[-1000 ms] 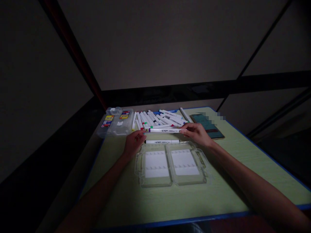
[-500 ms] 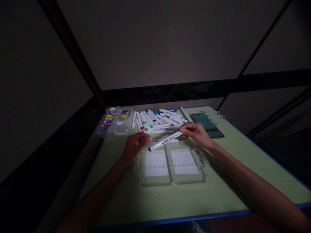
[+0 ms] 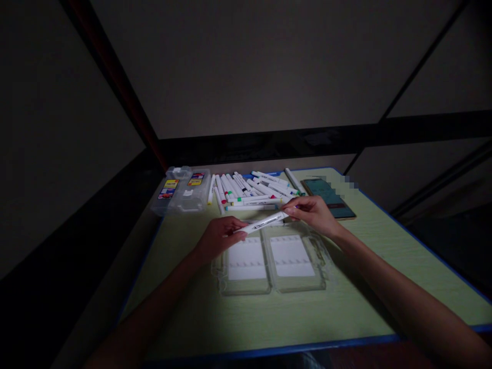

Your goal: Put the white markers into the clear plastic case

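Observation:
Both my hands grip one white marker (image 3: 266,222) by its ends, tilted slightly up to the right. My left hand (image 3: 218,236) pinches its lower left end between thumb and fingers. At the upper right end, my right hand (image 3: 312,213) is closed around it. Below the marker lies a clear plastic case (image 3: 271,284), opened flat, with a white paper sheet in each half. Just behind the held marker, another marker (image 3: 250,208) rests on the table.
Several white markers with coloured ends (image 3: 246,187) lie in a loose pile at the back. A closed clear case (image 3: 188,197) with bright labels stands at the back left. A phone (image 3: 328,199) lies at the right. The green table (image 3: 246,323) has a blue edge.
My left hand has moved right and taken hold of the marker's purple-tipped end. The marker now lies closer to level. My right hand keeps its grip.

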The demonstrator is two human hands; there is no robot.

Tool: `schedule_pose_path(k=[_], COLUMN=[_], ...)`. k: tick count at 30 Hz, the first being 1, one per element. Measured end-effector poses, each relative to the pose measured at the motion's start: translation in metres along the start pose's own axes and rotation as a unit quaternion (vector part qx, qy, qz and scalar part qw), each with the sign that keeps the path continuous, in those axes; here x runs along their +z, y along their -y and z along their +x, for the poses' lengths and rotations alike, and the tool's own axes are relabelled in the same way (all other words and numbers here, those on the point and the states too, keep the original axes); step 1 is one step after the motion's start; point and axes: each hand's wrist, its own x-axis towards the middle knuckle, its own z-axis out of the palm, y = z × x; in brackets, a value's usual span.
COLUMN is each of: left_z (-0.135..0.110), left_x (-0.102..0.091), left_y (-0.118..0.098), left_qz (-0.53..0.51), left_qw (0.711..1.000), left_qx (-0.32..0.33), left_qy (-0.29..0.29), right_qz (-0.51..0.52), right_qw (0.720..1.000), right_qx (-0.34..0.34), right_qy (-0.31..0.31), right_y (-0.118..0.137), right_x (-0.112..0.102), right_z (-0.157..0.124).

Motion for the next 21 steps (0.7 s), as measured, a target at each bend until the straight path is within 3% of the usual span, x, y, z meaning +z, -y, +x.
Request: schedule_pose_path(k=[4,8,10,14,21], left_z=[0.007,0.015,0.017,0.02,0.021], left_x=[-0.011,-0.022,-0.023,-0.02,-0.014], left_y=[0.006,0.019,0.023,0.023,0.02], left_qz=[-0.027,-0.095,-0.133,-0.194,-0.238], left_qw=[0.999,0.989,0.982,0.966,0.94], left_qx=[-0.022,-0.017,-0.018,-0.013,-0.021], left_qy=[-0.023,-0.113,-0.13,-0.172,-0.242], right_qz=[0.008,0.032,0.042,0.018,-0.035], right_qw=[0.998,0.983,0.974,0.966,0.957], right_qx=[0.024,0.059,0.062,0.02,-0.106], right_qy=[0.056,0.171,0.215,0.258,0.268], right_y=[0.003,0.007,0.009,0.013,0.016], right_x=[0.002,0.008,0.012,0.019,0.034], right_z=[-0.005,-0.011,-0.013,-0.017,-0.024])
